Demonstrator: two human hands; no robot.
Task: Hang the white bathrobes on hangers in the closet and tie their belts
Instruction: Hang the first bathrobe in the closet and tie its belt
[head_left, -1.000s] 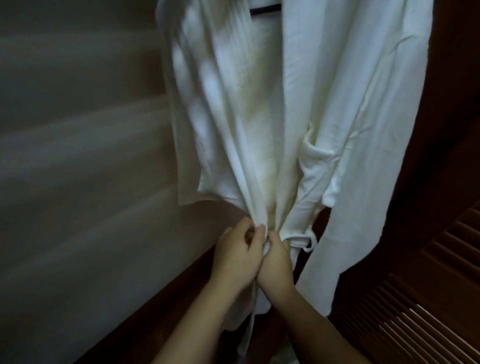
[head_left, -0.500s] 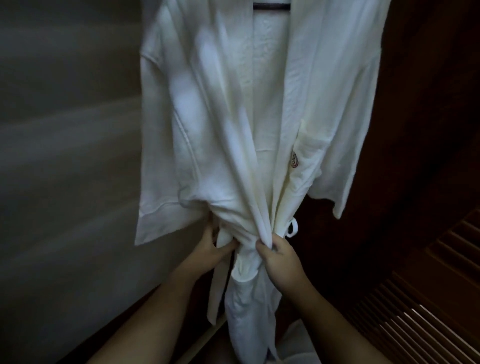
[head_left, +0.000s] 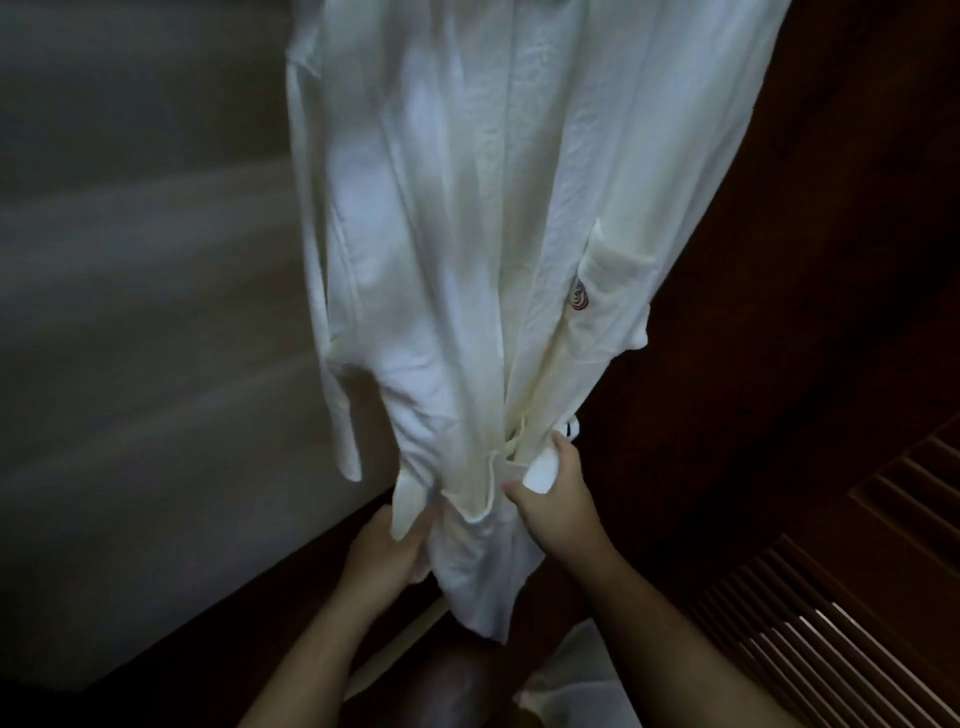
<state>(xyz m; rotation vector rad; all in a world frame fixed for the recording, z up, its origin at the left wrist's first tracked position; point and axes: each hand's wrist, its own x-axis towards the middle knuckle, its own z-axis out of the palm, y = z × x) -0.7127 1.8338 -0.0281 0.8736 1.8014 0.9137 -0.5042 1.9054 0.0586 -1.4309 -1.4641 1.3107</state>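
A white bathrobe (head_left: 467, 234) hangs in front of me in the dark closet; its top and the hanger are cut off above the frame. A small crest sits on its chest pocket (head_left: 580, 299). The white belt (head_left: 511, 454) wraps the gathered waist. My left hand (head_left: 387, 556) grips one belt end low on the left side of the robe. My right hand (head_left: 553, 491) pinches the other belt end at the waist's right side, fingers curled round the fabric.
A pale closet wall (head_left: 130, 364) fills the left. Dark wood panelling (head_left: 805, 260) stands on the right, with a louvred door (head_left: 831, 623) at lower right. More white cloth (head_left: 576, 680) lies low between my forearms.
My hands have moved apart and lower, each pulling a belt end outward. The view has shifted closer, so the hanger bar is now out of frame.
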